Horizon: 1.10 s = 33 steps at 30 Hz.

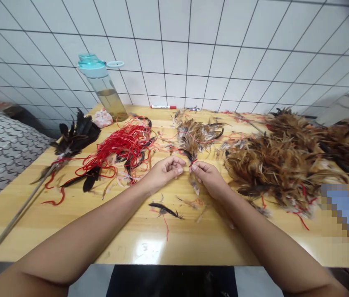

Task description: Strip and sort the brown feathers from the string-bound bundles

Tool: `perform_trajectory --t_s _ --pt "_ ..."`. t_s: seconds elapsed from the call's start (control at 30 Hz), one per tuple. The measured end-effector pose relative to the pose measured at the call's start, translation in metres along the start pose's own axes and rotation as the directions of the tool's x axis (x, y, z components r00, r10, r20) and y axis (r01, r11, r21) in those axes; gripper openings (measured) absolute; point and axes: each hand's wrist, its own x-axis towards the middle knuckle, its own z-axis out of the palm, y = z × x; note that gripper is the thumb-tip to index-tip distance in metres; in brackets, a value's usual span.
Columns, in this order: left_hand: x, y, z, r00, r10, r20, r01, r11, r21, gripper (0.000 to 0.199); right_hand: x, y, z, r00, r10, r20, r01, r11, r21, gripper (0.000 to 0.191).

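Note:
In the middle of the table, my right hand (207,176) pinches a small bundle of brown feathers (194,138) at its tied neck, where a bit of red thread shows. The feather tips point away from me, and pale quill ends hang below the fingers. My left hand (165,174) is just left of the neck, its fingers curled and the thumb pressed in; whatever is between them is too small to make out. A tangled heap of red string (121,144) lies left of it. Nearer me is a loose black feather (165,209).
A large pile of brown feather bundles (273,165) covers the right side. On the left lies a stick (16,218) with black feathers (78,132) tied at its end. Near the tiled wall stand a water bottle (109,97) and a lying marker (162,107).

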Motion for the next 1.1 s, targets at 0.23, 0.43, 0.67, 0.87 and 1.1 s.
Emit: perform_trajectory --t_s 0.23,0.43,0.67,0.87,1.1 --pt "-0.003 0.003 0.001 0.999 -0.036 -0.008 0.036 0.998 0.058 0.036 -0.02 -0.049 -0.025 0.986 -0.075 -0.146 0.062 0.994 -0.09 0.039" --pt "-0.004 0.003 0.0 0.998 -0.069 -0.015 0.07 0.994 0.079 0.036 -0.07 -0.1 -0.099 0.91 -0.216 -0.354 0.132 0.96 -0.247 0.03" --pt "-0.005 0.003 0.001 0.999 -0.053 0.008 0.052 0.992 0.113 0.04 -0.143 -0.082 -0.187 0.645 -0.073 -0.761 -0.275 0.906 -0.321 0.021" --pt "-0.005 0.0 -0.001 0.999 -0.042 0.017 0.039 0.987 0.159 0.04 -0.161 -0.024 -0.225 0.618 -0.151 -0.771 -0.547 0.622 -0.56 0.025" --pt "-0.008 0.004 0.0 0.998 -0.045 0.038 0.039 0.987 0.158 0.039 -0.149 0.014 -0.225 0.72 -0.085 -0.688 -0.648 0.27 -0.712 0.024"
